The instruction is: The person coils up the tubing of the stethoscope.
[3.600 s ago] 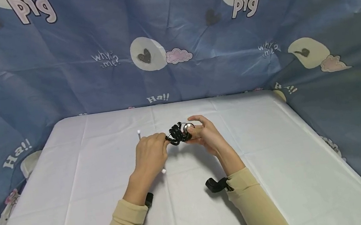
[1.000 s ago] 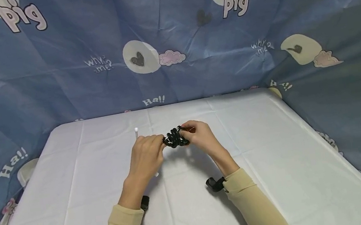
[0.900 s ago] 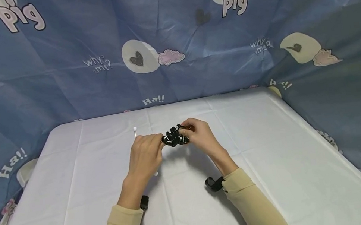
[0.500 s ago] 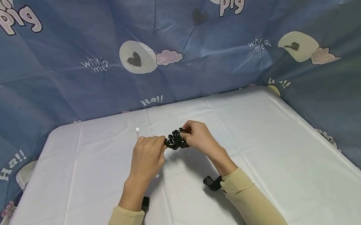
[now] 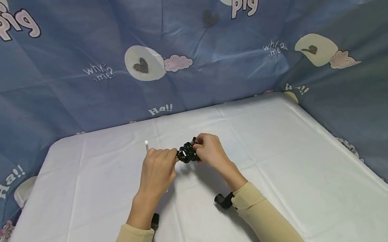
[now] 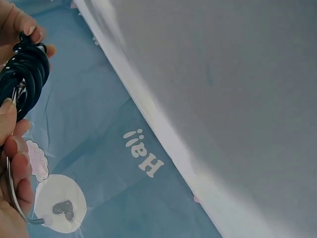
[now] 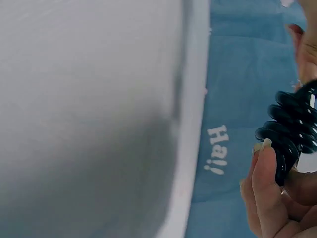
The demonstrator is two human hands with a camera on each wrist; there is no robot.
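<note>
Two beige sleeves (image 5: pixel 264 221) reached in from the near edge of a table (image 5: pixel 297 189) draped in white cloth, each wrist strapped with a small black camera mount (image 5: pixel 223 200). Above the middle of the table, both hands met around a stethoscope whose black tubing (image 5: pixel 186 153) had been wound into a tight coil. The coil hung between the two hands, clear of the cloth.

The left hand (image 5: pixel 158 169) held the coil's left end, its fingers (image 6: pixel 15 148) curled and pinching the tubing alongside a thin curved metal ear tube (image 6: pixel 12 198), which ran past the palm. One white ear tip (image 5: pixel 146 142) stood up just beyond that hand's knuckles.

The right hand (image 5: pixel 208 153) closed on the coil's right end. In the right wrist view its thumb (image 7: pixel 270 183) pressed flat against the stacked black loops, the other fingers bent behind them. Whether the chest piece lay under those fingers could not be told.

Behind the table hung a blue printed backdrop (image 5: pixel 67 92) that wrapped round both sides. Its lettering could be read: "pig" in pink-and-white at top left and near top centre, "why? me?" twice in small white script, and "Ha!!" just above the table's far edge, at lower left and at the right corner. Cream circles bearing dark hearts (image 5: pixel 141 65) and pink clouds (image 5: pixel 177 63) sat among the words.
</note>
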